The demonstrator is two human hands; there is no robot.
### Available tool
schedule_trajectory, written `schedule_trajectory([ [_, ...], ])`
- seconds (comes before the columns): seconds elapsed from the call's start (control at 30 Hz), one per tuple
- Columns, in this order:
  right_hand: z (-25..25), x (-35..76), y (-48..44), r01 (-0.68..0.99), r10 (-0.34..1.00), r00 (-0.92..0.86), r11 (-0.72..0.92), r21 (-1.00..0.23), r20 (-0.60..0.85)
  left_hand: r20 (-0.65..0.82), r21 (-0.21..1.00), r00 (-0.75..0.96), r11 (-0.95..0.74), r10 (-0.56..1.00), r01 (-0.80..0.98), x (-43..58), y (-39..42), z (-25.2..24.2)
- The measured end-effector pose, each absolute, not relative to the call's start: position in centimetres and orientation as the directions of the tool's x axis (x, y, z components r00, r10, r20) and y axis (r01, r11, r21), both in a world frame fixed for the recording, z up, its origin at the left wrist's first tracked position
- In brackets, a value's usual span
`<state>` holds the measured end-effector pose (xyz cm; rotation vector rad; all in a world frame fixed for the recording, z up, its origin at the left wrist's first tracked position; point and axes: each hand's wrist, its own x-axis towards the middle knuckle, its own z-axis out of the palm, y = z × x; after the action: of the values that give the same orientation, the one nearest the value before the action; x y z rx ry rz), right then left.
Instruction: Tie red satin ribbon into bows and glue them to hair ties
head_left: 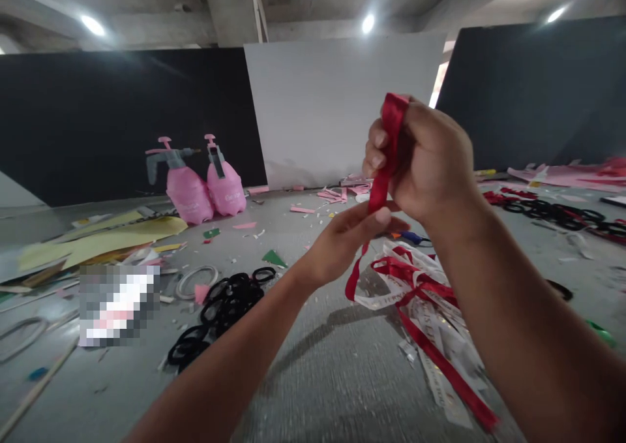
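Observation:
A red ribbon (380, 194) runs between my two hands. Its upper end loops over the fingers of my right hand (423, 152), which is raised and closed on it. Lower down and a little to the left, my left hand (349, 237) pinches the same ribbon between thumb and fingers. From there the ribbon drops and curls toward a tangled bundle of white printed ribbon (437, 338) on the floor. More red ribbon lies across that bundle, with one tail stretching toward the lower right. Part of the bundle is hidden by my right forearm.
Two pink spray bottles (227, 192) stand at the back left. Black rings (229, 303) lie in a heap left of my left forearm. Yellow sheets (112, 241) spread at the far left. Paper scraps dot the grey floor (313, 365); black rings (552, 211) also lie at right.

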<state>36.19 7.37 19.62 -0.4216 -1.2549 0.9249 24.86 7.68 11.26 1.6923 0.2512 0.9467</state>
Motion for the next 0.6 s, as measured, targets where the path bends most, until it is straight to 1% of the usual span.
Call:
schedule_trajectory([
  [0.07, 20.7, 35.5, 7.0, -0.416, 0.789, 0.049, 0.574, -0.705, 0.613, 0.460, 0.887, 0.606, -0.311, 0.650, -0.340, 24.7, 7.1, 12.3],
  [0.2, 22.9, 35.2, 5.5, -0.513, 0.771, 0.169, 0.601, -0.613, 0.614, 0.429, 0.896, 0.471, -0.295, 0.771, -0.332, 22.4, 6.8, 12.6],
  [0.3, 22.9, 35.3, 4.8, -0.489, 0.749, 0.230, 0.640, -0.592, 0.621, 0.463, 0.878, 0.396, -0.350, 0.793, -0.325, 19.9, 6.6, 12.6],
  [0.37, 21.7, 35.4, 5.0, -0.416, 0.736, 0.237, 0.667, -0.618, 0.635, 0.496, 0.863, 0.373, -0.394, 0.784, -0.317, 18.4, 6.4, 12.3],
  [0.43, 19.7, 35.5, 5.7, -0.334, 0.716, 0.255, 0.695, -0.636, 0.649, 0.496, 0.863, 0.342, -0.409, 0.798, -0.296, 17.3, 6.4, 11.5],
  [0.5, 17.1, 35.7, 6.7, -0.340, 0.719, 0.324, 0.695, -0.634, 0.615, 0.463, 0.882, 0.308, -0.399, 0.831, -0.250, 16.5, 6.5, 10.1],
  [0.6, 12.8, 36.2, 8.5, -0.372, 0.728, 0.395, 0.685, -0.627, 0.561, 0.412, 0.911, 0.296, -0.393, 0.862, -0.126, 15.5, 7.0, 7.4],
])
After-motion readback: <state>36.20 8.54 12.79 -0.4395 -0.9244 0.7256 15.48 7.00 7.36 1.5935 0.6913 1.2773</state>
